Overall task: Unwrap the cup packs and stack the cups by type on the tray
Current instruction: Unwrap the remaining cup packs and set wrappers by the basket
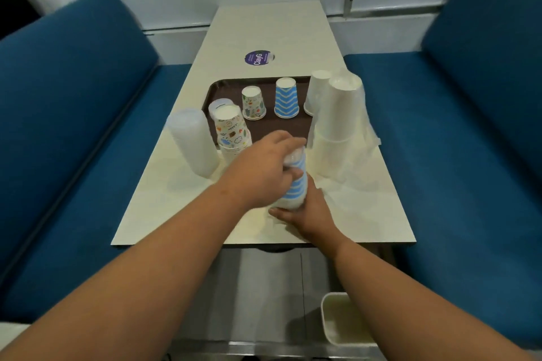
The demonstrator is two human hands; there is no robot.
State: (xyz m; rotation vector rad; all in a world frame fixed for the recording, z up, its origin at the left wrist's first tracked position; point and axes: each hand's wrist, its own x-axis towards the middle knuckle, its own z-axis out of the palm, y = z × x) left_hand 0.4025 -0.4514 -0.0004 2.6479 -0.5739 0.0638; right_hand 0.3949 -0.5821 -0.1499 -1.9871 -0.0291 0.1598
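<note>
1. While the table [272, 26] runs lengthwise away from the person, the brown tray [214, 91] is seen lying across it, well beyond both grips, with the coming move judged to run forward from the grips toward it.
2. Up and to the right of the grips, a tall pack of plain white cups [337, 126] is seen standing in loosened clear wrap; a frosted pack [192, 145] and a doodle-print pack [231, 132] are seen up and to the left, at the near left corner of the tray.
3. Between the two grips, the blue chevron pack [297, 184] is held upright on the near part of the table, its long axis close to vertical, its top end tilted slightly away.
4. The left hand [264, 173] is curled over the upper part of that pack, its fingers clamped on the bunched clear wrap at the top.
5. The right hand [305, 211] is wrapped low round the pack's base, clamped there and touching the table; it is the nearer of the two to the person.
6. On the tray, directly beyond the grips, a single blue chevron cup [286, 98] is seen upside down, with a doodle cup [253, 103] just to its left and a white cup [315, 91] to its right; the chevron cup is judged the target stack.
</note>
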